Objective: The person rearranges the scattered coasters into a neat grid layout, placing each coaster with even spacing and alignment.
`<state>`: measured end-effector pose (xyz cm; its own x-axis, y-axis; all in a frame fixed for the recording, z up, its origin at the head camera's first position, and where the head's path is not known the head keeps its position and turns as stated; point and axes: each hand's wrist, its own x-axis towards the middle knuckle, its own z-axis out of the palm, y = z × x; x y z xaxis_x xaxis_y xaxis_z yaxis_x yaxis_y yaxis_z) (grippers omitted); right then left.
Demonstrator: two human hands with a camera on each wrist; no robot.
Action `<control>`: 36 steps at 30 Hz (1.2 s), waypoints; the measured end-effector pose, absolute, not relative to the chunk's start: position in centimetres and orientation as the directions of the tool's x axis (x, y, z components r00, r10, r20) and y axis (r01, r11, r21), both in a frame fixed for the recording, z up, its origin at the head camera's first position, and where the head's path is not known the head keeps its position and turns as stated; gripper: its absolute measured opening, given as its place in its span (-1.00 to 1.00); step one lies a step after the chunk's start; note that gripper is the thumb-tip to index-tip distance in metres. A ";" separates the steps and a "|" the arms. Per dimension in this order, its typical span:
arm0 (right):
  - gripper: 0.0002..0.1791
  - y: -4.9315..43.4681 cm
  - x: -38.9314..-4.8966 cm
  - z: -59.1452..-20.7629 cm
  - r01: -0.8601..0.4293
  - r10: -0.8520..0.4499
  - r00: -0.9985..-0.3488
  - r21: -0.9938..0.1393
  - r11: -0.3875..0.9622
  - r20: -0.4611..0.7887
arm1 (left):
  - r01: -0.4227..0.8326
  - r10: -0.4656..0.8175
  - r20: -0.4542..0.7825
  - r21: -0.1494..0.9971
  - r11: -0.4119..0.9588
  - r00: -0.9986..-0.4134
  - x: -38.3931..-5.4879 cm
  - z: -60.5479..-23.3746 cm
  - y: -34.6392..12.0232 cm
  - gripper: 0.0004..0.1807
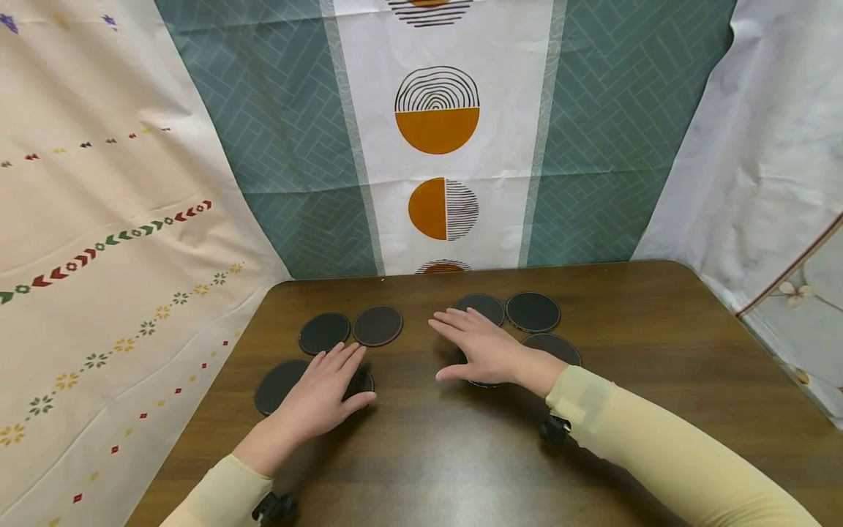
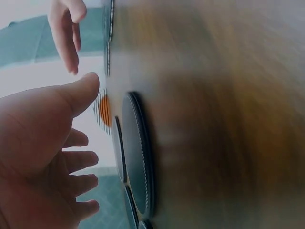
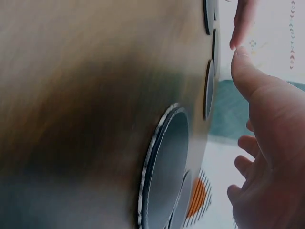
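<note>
Round black coasters with stitched rims lie on a brown wooden table [image 1: 421, 454] in two groups. My left hand [image 1: 319, 399] hovers over the left group, fingers extended and thumb spread, holding nothing. It partly covers a near coaster [image 1: 364, 382]; beside it are a left coaster [image 1: 278, 388], a far coaster [image 1: 324, 333] and another coaster [image 1: 378, 326]. Over the right group hovers my right hand [image 1: 487, 351], also empty, partly hiding a coaster [image 3: 167, 167] with a pale braided-looking edge. Around it lie a far coaster [image 1: 487, 307], a far-right coaster [image 1: 533, 312] and a right coaster [image 1: 556, 348].
Patterned cloth [image 1: 276, 146] hangs behind the table's far edge. Cream embroidered cloth [image 1: 99, 241] covers the left side, pale cloth [image 1: 757, 183] the right. Bare wood lies between the two coaster groups. A small black device [image 1: 555, 430] sits at the right wrist.
</note>
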<state>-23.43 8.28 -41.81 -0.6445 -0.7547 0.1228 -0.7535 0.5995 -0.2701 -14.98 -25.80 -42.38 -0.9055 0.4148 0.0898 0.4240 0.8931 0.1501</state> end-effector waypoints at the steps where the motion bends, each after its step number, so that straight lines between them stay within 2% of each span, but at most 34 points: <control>1: 0.10 8.0 -23.3 -41.8 -0.755 -0.758 -0.641 -0.273 0.596 0.118 | 0.421 0.411 0.092 0.152 0.894 -0.907 -14.9 -42.5 -26.1 -0.07; 19: 0.15 2.6 -21.4 -43.3 -0.811 -0.823 -0.562 -0.248 0.529 0.084 | 0.370 0.364 0.064 0.197 0.908 -0.929 -13.6 -43.5 -29.7 0.09; 36: 0.12 -1.2 -19.7 -44.2 -0.823 -0.838 -0.546 -0.189 0.536 0.000 | 0.345 0.347 0.029 0.203 0.916 -0.937 -13.2 -43.8 -31.1 0.13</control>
